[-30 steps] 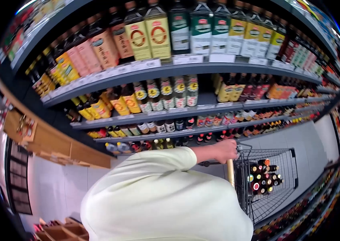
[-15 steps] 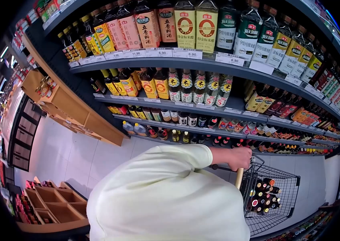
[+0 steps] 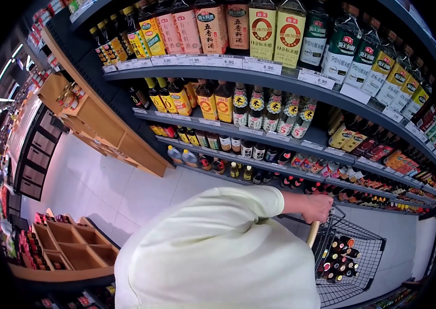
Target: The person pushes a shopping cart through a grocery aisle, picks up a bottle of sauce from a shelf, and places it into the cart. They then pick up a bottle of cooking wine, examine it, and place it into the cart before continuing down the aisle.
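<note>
My left hand (image 3: pixel 317 208) is closed on the handle (image 3: pixel 312 234) of a black wire shopping cart (image 3: pixel 370 247), at the right of the view. The arm comes out of a light, pale-yellow sleeve (image 3: pixel 249 201). Several dark bottles (image 3: pixel 339 260) with round caps stand grouped inside the cart basket. My right hand does not show; my shirt fills the lower middle and covers part of the handle.
Long dark shelves (image 3: pixel 280 74) of sauce and vinegar bottles curve across the top and right. A wooden display unit (image 3: pixel 102 121) stands at their left end. A wooden bin (image 3: pixel 68 234) with compartments is at the lower left, on the pale tiled floor (image 3: pixel 112 190).
The view has shifted a little, so the shelves appear lower and further right. My left hand still grips the cart handle and sits slightly further right in the picture.
</note>
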### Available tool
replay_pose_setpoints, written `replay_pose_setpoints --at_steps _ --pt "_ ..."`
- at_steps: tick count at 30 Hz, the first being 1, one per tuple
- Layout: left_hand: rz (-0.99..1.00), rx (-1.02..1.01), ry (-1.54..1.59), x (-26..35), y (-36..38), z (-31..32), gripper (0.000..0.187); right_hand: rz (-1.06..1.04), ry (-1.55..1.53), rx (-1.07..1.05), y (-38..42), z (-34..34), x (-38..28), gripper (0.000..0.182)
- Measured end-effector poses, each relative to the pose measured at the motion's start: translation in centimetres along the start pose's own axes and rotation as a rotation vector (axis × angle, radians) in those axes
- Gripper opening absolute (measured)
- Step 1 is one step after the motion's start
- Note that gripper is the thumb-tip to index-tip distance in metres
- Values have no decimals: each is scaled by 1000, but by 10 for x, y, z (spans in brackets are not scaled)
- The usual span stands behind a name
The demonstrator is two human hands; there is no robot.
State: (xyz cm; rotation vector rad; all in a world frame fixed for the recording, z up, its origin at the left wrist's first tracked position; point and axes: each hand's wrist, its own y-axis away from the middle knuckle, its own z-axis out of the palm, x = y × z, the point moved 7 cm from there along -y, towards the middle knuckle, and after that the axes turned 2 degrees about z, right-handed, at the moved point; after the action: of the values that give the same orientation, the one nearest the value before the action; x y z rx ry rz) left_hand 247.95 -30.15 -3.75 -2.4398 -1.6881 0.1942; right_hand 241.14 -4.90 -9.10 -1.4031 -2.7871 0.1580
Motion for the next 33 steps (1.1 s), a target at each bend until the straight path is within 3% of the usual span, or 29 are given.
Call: replay_pose_setpoints --at_steps 11,21,30,33 --pt "-10 49 71 -10 13 2 20 -94 13 -4 -31 3 -42 32" --pt "43 142 57 -13 58 -1 18 -40 60 -43 -30 2 -73 32" --pt "76 227 55 -12 112 -24 22 158 76 -49 53 -1 -56 32" --pt "0 208 76 -12 125 -29 19 249 80 -55 104 0 -43 32"
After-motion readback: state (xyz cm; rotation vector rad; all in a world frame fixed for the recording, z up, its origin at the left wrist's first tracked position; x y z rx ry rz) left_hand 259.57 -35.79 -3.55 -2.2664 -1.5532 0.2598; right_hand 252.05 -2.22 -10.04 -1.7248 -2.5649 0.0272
